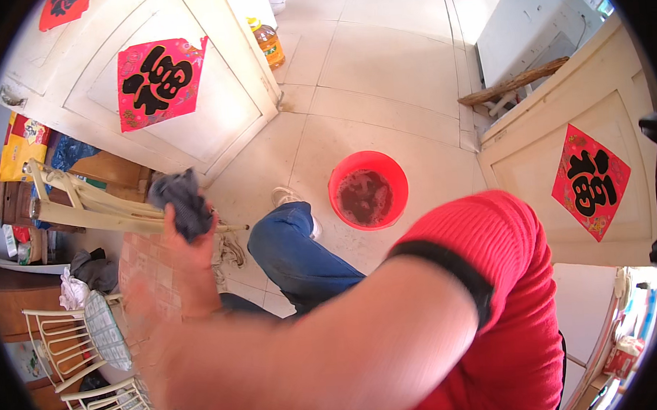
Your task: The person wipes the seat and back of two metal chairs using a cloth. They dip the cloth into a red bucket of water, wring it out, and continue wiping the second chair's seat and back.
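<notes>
A dark grey, finely patterned cloth (pixel 184 205) is bunched up in my left hand (pixel 194 249), whose fingers are wrapped round it. That hand is raised beside a cream folding frame with long legs (pixel 91 210). My right arm, in a short red sleeve with a black cuff, reaches across my body to the left. At its end my right hand (pixel 144 311) is smeared by motion, close below the left one; its fingers cannot be made out. In front of my legs a red bucket (pixel 398 179) stands on the floor with murky brownish water and some foam in it.
Cream doors with red paper signs stand at left (pixel 92 91) and right (pixel 519 147). A yellow-capped oil bottle (pixel 268 45) is by the left door. A wooden stick (pixel 512 84) leans at right. White-railed chairs (pixel 61 345) and stacked goods (pixel 24 147) line the left side.
</notes>
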### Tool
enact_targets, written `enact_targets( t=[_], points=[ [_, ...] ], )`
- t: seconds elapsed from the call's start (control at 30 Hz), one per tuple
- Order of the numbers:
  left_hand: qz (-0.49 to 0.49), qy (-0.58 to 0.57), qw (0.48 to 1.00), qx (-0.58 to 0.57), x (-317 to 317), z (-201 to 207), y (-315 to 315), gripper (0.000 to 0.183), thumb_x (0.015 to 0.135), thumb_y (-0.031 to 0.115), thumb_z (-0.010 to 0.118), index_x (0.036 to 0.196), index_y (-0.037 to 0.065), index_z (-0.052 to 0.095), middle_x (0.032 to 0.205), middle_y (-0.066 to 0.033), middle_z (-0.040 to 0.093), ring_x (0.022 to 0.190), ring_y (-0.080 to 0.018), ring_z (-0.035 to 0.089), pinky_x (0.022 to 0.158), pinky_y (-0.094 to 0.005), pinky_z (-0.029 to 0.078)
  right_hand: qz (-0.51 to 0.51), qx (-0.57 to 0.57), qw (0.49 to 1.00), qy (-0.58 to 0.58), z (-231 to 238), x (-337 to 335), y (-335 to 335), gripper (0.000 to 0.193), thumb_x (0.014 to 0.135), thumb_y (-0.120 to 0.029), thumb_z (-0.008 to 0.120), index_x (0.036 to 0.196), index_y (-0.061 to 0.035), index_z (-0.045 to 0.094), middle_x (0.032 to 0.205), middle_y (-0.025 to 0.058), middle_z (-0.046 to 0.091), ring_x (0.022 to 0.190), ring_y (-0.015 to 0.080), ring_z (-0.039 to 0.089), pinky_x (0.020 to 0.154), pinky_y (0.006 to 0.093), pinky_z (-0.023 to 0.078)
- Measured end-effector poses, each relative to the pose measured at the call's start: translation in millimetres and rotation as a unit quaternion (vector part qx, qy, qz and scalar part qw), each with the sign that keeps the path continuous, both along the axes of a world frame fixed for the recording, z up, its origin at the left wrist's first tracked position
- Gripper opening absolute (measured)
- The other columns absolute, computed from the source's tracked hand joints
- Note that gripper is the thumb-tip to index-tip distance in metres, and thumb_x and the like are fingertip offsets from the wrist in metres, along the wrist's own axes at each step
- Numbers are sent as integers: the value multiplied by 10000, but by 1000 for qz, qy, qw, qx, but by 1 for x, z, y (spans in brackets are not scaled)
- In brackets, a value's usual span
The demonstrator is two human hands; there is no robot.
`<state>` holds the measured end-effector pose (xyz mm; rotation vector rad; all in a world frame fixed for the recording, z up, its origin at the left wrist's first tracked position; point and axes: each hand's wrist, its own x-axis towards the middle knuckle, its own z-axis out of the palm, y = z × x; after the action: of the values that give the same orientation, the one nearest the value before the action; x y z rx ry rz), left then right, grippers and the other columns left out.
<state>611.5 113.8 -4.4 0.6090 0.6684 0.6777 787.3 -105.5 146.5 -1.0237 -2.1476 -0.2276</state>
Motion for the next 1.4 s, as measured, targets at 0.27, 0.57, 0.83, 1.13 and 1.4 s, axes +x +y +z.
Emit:
enact_targets(
  t=[0.27,0.57,0.83,1.13,1.4],
  points=[
    [83,-77,994,-7,-97,-3,-2,456,912,386,554,1259,91,542,1135,-111,630,976,-311,623,805,-450,531,77,-43,990,-111,52,-46,-12,305,763,-206,672,1036,-70,668,906,93,675,826,283,627,803,390,449],
    [131,-92,987,5,-140,8,-17,472,910,379,552,1251,53,532,1136,-132,627,931,-300,630,787,-431,524,105,-83,976,-174,75,-77,-14,307,750,-204,686,1023,-64,671,898,95,676,802,279,631,757,382,456],
    [159,-92,983,-13,-200,-28,-6,515,896,431,550,1216,27,551,1105,-140,634,945,-292,622,802,-441,518,212,-85,949,-218,88,-152,38,309,739,-202,699,1011,-58,674,891,96,677,781,276,634,716,376,463],
    [183,-121,976,1,-279,-64,13,425,952,370,505,1247,64,531,1123,-105,645,933,-239,663,739,-436,573,261,-98,928,-248,99,-243,111,312,725,-199,713,998,-52,676,883,98,678,757,272,638,671,369,470],
    [181,-125,971,98,-323,-64,30,533,1001,423,383,1411,83,378,1382,-74,482,1253,-202,480,1036,-411,392,118,-330,931,-102,-18,-301,249,470,789,-141,718,1232,-75,573,1087,173,640,956,359,612,784,383,497]
  ],
)
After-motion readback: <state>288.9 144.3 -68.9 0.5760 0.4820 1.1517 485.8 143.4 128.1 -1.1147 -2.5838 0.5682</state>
